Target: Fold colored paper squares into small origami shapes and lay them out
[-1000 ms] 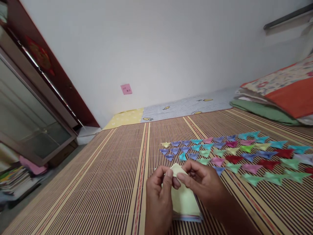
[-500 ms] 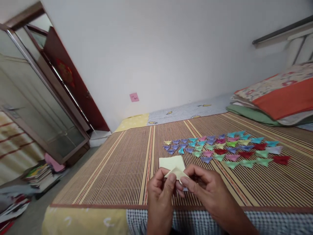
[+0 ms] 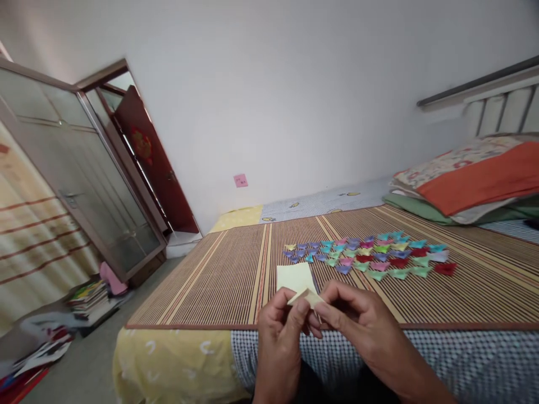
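Observation:
Between both hands is a small folded piece of pale yellow paper point(image 3: 306, 298), its top edges meeting in a point. My left hand point(image 3: 281, 322) pinches its left side between thumb and fingers. My right hand point(image 3: 351, 314) pinches the right side the same way. Fingertips cover the paper's lower part. Just behind it, a pad of pale yellow square paper point(image 3: 293, 275) lies flat on the striped mat. To the right, rows of small folded paper shapes point(image 3: 382, 248) in blue, green, pink, red and yellow are spread over the mat.
The striped bamboo mat point(image 3: 202, 280) covers a bed with a checked and yellow sheet point(image 3: 177, 353). Folded bedding point(image 3: 475, 179) is stacked at the right. A pink note point(image 3: 241, 180) is stuck to the wall. On the floor at left stand books point(image 3: 89, 300), near an open door point(image 3: 105, 168).
The folded paper's top has parted slightly, showing a hollow between its layers. Both hands keep their pinch on it. The head view has shifted, so the room appears farther right and lower.

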`<state>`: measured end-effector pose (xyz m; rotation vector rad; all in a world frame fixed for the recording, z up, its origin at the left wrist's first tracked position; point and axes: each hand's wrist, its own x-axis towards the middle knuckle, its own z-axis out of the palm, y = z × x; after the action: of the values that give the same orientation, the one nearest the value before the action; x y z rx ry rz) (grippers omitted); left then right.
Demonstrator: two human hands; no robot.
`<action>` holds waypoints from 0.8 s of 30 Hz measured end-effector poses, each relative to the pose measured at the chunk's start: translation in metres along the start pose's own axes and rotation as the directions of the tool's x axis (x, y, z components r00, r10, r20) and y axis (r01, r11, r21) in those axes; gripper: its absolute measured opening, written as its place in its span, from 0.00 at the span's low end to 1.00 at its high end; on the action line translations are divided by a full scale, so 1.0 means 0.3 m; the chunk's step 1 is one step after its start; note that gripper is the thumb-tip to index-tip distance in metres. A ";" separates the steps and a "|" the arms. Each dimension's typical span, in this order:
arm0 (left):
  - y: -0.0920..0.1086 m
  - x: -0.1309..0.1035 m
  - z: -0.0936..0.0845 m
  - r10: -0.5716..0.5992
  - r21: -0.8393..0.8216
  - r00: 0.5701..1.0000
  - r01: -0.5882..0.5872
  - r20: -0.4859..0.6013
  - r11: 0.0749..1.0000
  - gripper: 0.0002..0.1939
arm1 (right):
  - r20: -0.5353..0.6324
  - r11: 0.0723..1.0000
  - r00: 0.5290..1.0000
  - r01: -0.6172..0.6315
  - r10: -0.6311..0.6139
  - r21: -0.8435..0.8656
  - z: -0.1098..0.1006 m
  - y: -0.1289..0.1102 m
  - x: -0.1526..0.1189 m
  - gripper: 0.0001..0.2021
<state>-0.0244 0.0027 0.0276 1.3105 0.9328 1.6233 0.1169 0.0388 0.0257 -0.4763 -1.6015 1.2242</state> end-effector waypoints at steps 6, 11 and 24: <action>0.012 -0.026 -0.005 0.033 0.096 0.998 -0.028 -0.050 0.995 0.16 | -0.067 0.979 0.996 0.050 -0.064 -0.197 -0.014 -0.033 -0.030 0.13; 0.049 -0.057 -0.022 0.045 0.280 0.998 -0.054 0.039 0.958 0.19 | -0.024 1.000 1.000 0.006 -0.007 -0.026 0.016 -0.047 -0.023 0.13; 0.027 -0.042 -0.005 -0.072 0.195 0.990 0.048 0.117 0.980 0.16 | -0.012 0.992 0.996 -0.082 0.084 0.094 -0.017 -0.041 -0.017 0.15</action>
<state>-0.0256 -0.0120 0.0302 1.4815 1.0630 1.4156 0.1264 0.0323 0.0340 -0.4962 -1.5171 1.3484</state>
